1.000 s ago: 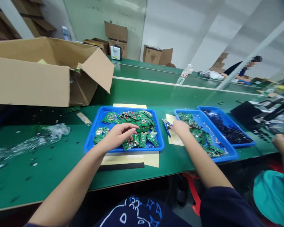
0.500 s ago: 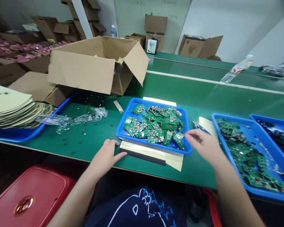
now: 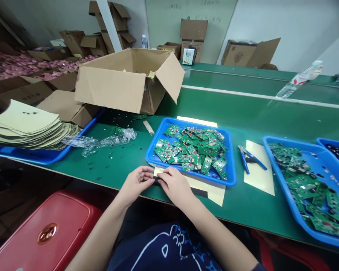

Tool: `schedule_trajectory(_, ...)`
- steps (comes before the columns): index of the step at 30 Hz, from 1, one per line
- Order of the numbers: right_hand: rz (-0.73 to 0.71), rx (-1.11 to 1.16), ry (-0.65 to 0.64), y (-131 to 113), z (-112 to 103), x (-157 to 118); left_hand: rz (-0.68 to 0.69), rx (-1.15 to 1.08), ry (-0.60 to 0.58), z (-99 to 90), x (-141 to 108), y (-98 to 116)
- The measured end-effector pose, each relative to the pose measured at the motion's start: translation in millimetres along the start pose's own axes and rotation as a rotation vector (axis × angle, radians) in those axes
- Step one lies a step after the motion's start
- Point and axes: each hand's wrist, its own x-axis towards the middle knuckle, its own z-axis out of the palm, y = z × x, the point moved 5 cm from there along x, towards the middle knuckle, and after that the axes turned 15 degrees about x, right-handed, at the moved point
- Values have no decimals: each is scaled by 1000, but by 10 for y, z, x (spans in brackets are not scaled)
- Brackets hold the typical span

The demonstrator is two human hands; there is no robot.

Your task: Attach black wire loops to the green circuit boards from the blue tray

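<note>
My left hand [image 3: 137, 183] is at the left end of a black strip [image 3: 200, 192], thumb and fingers closed around that end. Against it my right hand [image 3: 175, 187] has its fingertips bent down over the same end; whatever is in them is hidden. The strip lies along yellow paper [image 3: 216, 193] at the front of a blue tray [image 3: 232, 165]. Inside this tray are heaped green circuit boards [image 3: 196, 145]. Right of the tray, blue-handled pliers [image 3: 251, 159] lie partly on a yellow sheet [image 3: 261, 180].
A second blue tray [image 3: 281, 201] of circuit boards stands at the right, with another tray [image 3: 324, 140] of black parts behind it. At left are crumpled clear plastic [image 3: 110, 141], stacked yellow sheets [image 3: 31, 130] and an open cardboard box [image 3: 110, 88]. A bottle [image 3: 295, 83] stands farther back.
My right hand has left the tray's right edge and come left beside my left hand. The pliers it partly covered now show fully. The view has shifted slightly.
</note>
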Motion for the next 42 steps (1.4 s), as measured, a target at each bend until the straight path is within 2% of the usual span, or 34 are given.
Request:
schedule_trajectory(5, -82, -2, 30, -16, 44, 44, -37, -140, 31, 44, -12, -38)
schedule_trajectory(8, -101, -5, 11, -25, 66, 62, -28, -147, 34, 60, 3, -41)
schedule_trajectory(11, -72, 46, 3, -31, 54, 65, 8, -65, 37, 57, 19, -38)
schedule_trajectory(14, 7, 230, 20, 26, -84, 4, 66, 120, 74, 40, 34, -26)
schedule_trajectory(16, 88, 425, 67, 145, -308, -105, 91, 240, 105, 31, 41, -17)
schedule_trajectory(19, 141, 693, 256, 397, -899, -372, 92, 320, 113, 32, 56, -6)
schedule_trajectory(23, -63, 922, 680, 606, -1949, -808, 54, 327, 81, 26, 103, 3)
schedule_trajectory(25, -113, 971, 801, 621, -2350, -959, 35, 359, 65, 21, 127, 9)
schedule_trajectory(27, -97, 1001, 868, 604, -2608, -1013, 51, 451, 57, 20, 129, 37)
schedule_trajectory(29, -75, 984, 905, 575, -2733, -967, 119, 603, 65, 26, 94, 107)
schedule_trajectory(32, -113, 985, 838, 547, -2679, -707, 222, 912, 183, 17, -7, 286)
schedule_trajectory(35, -116, 1001, 684, 589, -2411, -355, 334, 1152, 318, 67, -32, 557)
schedule_trajectory(39, -10, 1016, 492, 723, -1957, -37, 738, 1159, 154, 422, 186, 927)
schedule_trajectory(42, 71, 1006, 396, 808, -1720, 26, 865, 1168, -35, 650, 438, 1020)
